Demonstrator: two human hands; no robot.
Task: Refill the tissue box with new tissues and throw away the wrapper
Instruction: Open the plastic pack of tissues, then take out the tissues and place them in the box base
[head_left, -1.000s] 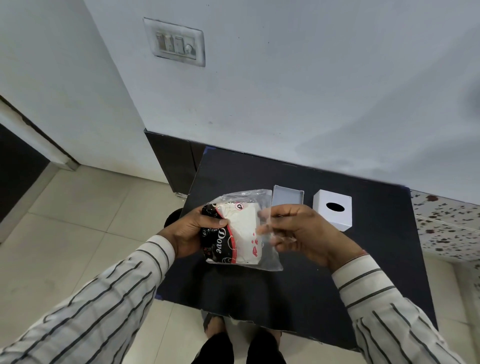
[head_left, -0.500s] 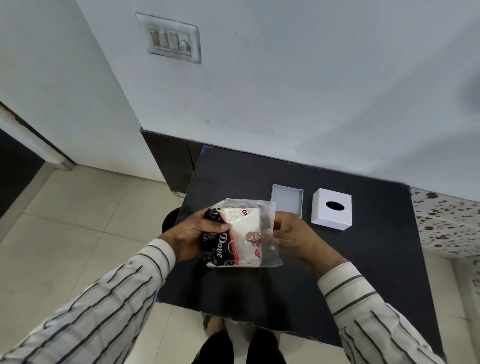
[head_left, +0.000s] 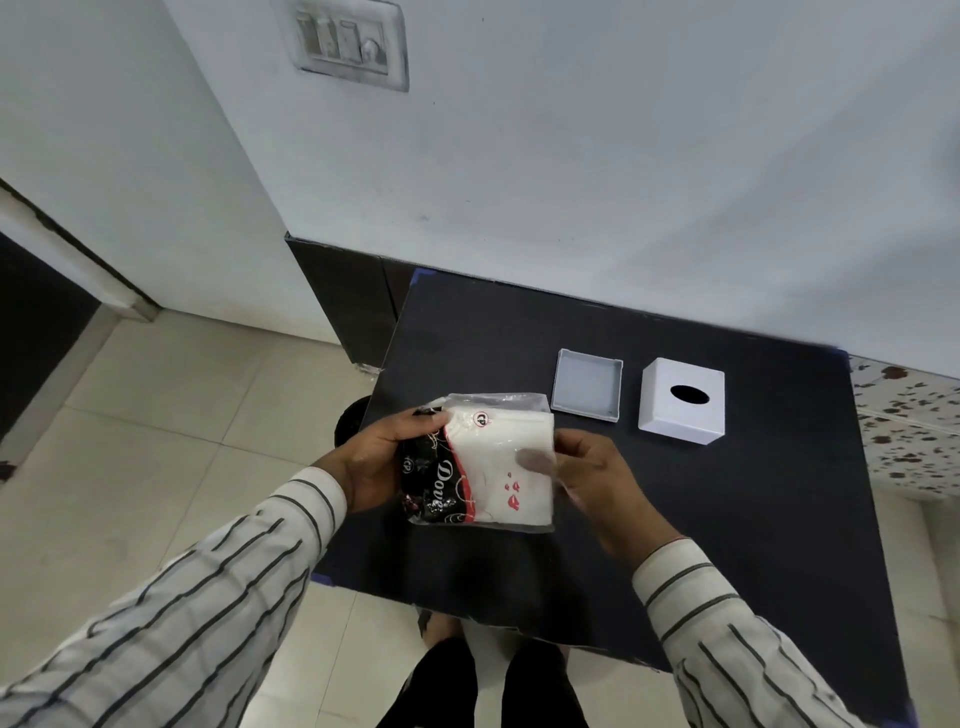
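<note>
Plastic-wrapped tissues (head_left: 493, 462) are being gripped by left hand (head_left: 376, 465) and right hand (head_left: 592, 475) mid-frame; box (head_left: 680, 402) and tray (head_left: 587, 384) are sitting clear, upper right on the tabletop (head_left: 753, 519).

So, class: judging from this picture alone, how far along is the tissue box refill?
Done: the tissue box cover is off and sits beside its empty base tray. In hand: both hands, left hand and right hand, hold the tissue pack, tissues inside its wrapper. Left: unwrapping, loading, closing, binning the wrapper.
</note>
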